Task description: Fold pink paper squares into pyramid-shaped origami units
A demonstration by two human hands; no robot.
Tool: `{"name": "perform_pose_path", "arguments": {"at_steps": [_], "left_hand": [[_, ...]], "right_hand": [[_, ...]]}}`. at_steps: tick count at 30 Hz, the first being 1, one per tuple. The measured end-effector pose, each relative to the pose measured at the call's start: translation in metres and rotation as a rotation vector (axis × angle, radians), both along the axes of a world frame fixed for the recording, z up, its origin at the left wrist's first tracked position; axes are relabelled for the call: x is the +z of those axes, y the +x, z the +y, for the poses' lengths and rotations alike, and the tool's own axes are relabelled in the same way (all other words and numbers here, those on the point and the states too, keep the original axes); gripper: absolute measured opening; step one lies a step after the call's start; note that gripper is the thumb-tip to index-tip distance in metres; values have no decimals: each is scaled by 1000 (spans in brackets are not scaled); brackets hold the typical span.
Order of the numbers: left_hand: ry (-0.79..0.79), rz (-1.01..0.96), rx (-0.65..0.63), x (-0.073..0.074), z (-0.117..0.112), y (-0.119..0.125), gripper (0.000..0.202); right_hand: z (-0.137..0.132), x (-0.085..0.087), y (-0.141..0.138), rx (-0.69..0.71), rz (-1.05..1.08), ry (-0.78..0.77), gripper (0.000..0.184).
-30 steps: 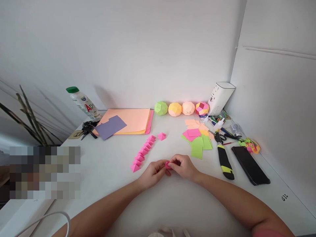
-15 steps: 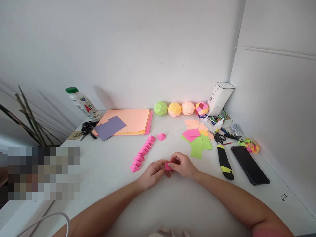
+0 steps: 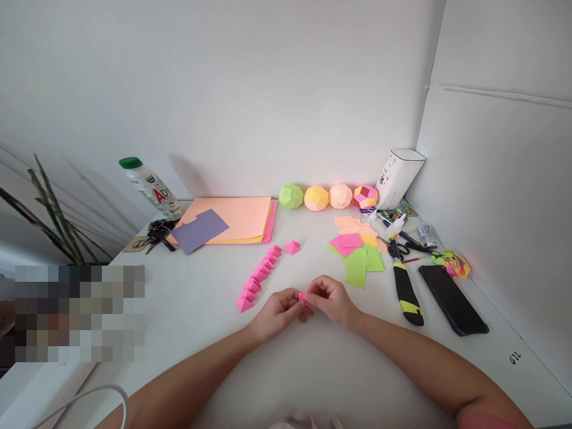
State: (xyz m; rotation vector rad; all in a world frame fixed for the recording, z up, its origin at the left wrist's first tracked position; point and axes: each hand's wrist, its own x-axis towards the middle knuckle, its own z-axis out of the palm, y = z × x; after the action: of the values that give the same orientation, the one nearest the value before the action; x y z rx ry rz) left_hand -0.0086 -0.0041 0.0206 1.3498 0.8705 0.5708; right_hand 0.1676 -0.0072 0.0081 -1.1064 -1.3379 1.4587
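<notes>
Between my two hands is a small folded piece of pink paper (image 3: 303,296), mostly hidden by the fingers. My left hand (image 3: 279,314) pinches its left side, and my right hand (image 3: 331,300) grips it from the right with thumb and fingers. Up and to the left of my hands, several folded pink paper units (image 3: 260,273) stand nested in a slanting row. One more pink unit (image 3: 292,246) sits apart at the row's far end. Beyond my right hand lie loose green paper squares (image 3: 356,268) and pink squares (image 3: 351,241).
Along the wall sit paper balls: green (image 3: 291,196), yellow (image 3: 316,198), peach (image 3: 340,196) and multicoloured (image 3: 365,196). Coloured sheets (image 3: 236,214) and a bottle (image 3: 154,189) are at back left. A utility knife (image 3: 407,295), scissors (image 3: 399,249) and a phone (image 3: 453,299) lie on the right.
The pink paper between my fingers has shifted slightly and shows a little differently. My hands stay in nearly the same place; nothing else on the table has moved.
</notes>
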Motion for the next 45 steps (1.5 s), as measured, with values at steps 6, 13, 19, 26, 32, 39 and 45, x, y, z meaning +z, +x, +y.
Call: {"name": "perform_pose_path", "arguments": {"at_steps": [6,13,19,26,32,39,45], "left_hand": [[-13,21,34,-2,1,-1,26],[-48,-94,108,-1,2,0,29],[35,-39,98,-4,1,0,28],[275,95,106,-5,0,0,20],[306,154,112,-7,-2,2,22],[230,160,160,-4,-3,2,28],[80,88,209,-2,0,1,36]], "right_hand": [[-2,-1,0,7,-45,29,23],[0,3,4,159,-218,72,15],[-1,5,1,129,-302,104,16],[-4,5,-5,12,-396,199,16],[-5,2,-5,22,-354,238,17],[-2,2,1,36,-275,191,16],[1,5,8,53,-111,38,9]]}}
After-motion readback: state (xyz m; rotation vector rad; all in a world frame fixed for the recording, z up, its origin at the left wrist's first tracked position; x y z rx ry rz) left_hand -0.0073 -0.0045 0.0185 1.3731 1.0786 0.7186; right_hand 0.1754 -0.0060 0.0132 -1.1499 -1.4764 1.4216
